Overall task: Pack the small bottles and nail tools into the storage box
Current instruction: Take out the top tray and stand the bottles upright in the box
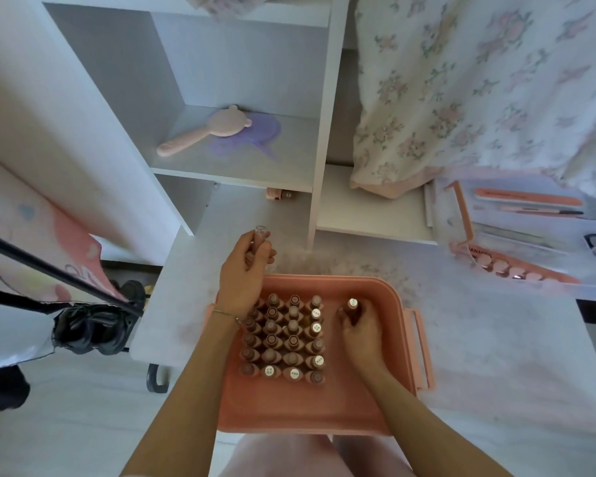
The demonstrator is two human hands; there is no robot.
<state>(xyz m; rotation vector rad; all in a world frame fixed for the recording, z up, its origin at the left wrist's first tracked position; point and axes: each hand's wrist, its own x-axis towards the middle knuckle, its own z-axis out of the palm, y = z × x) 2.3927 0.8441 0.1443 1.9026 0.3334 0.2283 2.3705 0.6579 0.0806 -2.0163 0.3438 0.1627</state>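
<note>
Nearest us the pink storage box sits on the white bench, close against our lap, so that both arms can reach down into it. The small bottles stand upright in tight rows in its left half, caps up, presumably so they pack densely and do not tip; the right half is mostly bare.

Our right hand is down inside the box just right of those rows, its fingers curled round one bottle, held upright with its white-dotted cap showing. We judge it is being set down to begin a new column.

Our left hand hovers over the box's far-left corner, its fingers curled round another bottle whose cap points away from us; it looks ready to go in next.

Farther right on the bench lies a clear tray with nail tools, a long file among them, not yet packed.

Beyond, a shelf holds a pink brush, and flowered cloth hangs at the right.
</note>
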